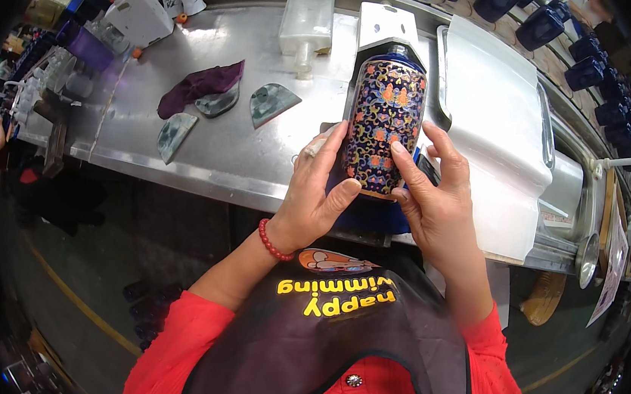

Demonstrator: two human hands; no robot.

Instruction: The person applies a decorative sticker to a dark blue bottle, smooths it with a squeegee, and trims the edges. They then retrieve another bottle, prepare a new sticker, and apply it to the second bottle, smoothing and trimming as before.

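A dark blue bottle [384, 128] with a colourful floral pattern lies on its back in a dark holder, its neck pointing away from me. My left hand [309, 189] rests along its left side, fingers stretched and thumb apart near the bottom corner. Something small and whitish [315, 148] shows at those fingers; I cannot make out what it is. My right hand [441, 190] is spread over the right side, with one fingertip touching the patterned face. To the left lie a purple cloth [201, 87] and several green-grey half-round pieces, one of them a scraper-like piece [273, 105].
An empty-looking clear bottle [307, 25] lies on the metal table [213, 157]. White sheeting [490, 115] covers something at the right, beside a metal ladle [588, 257]. Dark blue bottles [542, 27] line the far right. A purple cup [87, 47] and white box [141, 17] stand left.
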